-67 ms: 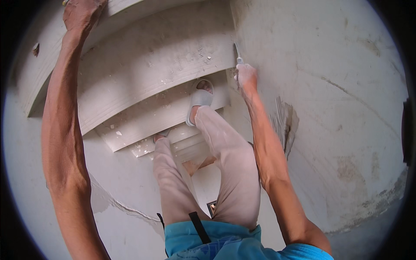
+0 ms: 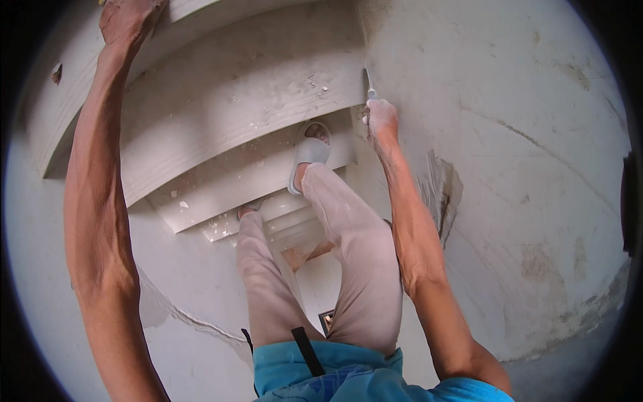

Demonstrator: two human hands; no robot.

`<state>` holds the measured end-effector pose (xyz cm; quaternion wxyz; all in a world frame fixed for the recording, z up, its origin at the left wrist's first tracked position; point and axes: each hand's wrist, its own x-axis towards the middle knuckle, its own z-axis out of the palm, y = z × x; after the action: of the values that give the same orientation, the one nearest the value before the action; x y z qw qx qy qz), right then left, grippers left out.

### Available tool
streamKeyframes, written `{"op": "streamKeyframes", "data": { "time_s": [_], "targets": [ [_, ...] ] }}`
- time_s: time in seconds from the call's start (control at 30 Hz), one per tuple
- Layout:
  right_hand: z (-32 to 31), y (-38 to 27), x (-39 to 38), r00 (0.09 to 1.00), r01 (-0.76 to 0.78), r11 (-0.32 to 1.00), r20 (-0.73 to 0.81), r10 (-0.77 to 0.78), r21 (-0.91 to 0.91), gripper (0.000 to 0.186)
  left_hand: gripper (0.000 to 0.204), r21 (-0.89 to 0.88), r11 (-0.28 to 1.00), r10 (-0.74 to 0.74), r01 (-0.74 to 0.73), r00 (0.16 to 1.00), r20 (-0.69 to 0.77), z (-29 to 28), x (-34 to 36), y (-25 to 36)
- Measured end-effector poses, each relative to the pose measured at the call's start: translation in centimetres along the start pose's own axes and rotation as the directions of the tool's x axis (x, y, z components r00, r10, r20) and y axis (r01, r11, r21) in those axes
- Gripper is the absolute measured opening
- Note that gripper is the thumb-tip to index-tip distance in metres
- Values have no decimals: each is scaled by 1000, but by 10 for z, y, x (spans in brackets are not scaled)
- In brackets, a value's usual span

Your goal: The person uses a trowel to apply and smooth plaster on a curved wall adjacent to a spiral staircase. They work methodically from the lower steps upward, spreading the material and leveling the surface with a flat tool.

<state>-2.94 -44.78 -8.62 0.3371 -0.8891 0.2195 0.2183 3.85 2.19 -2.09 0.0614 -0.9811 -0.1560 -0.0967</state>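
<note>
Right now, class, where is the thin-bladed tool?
In the head view, the tool is in the right hand, right of centre near the top, by the wall beside the step.

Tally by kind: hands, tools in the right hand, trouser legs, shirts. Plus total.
Bare left hand, bare right hand: 2
Thin-bladed hand tool with a pale handle: 1
Pale beige left trouser leg, pale beige right trouser leg: 2
Blue fabric shirt: 1
Total: 6

A head-worn fisheye looks steeply down over the stairs (image 2: 228, 100)
</note>
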Motion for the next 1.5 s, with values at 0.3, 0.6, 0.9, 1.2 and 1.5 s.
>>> {"op": "streamKeyframes", "data": {
  "time_s": [0.3, 0.6, 0.9, 1.2, 1.5],
  "targets": [
    [4, 11, 5, 997, 70, 995, -2, -71, -76, 34, 52, -44, 997, -61, 60, 998, -29, 0, -3, -1],
    [1, 16, 4, 997, 70, 997, 31, -71, 22, 24, 52, -22, 1000, -13, 11, 996, -92, 2, -4, 3],
    [-21, -29, -59, 940, -229, 961, 291, 177, 153, 16, 52, -99, 995, -30, 31, 999, 14, 5, 0, 0],
    [-70, -58, -228, 901, -364, 643, 430, 58, 674, 14, 61, -527, 849, -76, 43, 996, -43, -45, -71, 44],
    [-75, -40, -202, 960, -266, 704, 247, 132, 658, 19, 62, -662, -177, 179, 728, 685, 706, -16, -194, 241]
  ]
}}
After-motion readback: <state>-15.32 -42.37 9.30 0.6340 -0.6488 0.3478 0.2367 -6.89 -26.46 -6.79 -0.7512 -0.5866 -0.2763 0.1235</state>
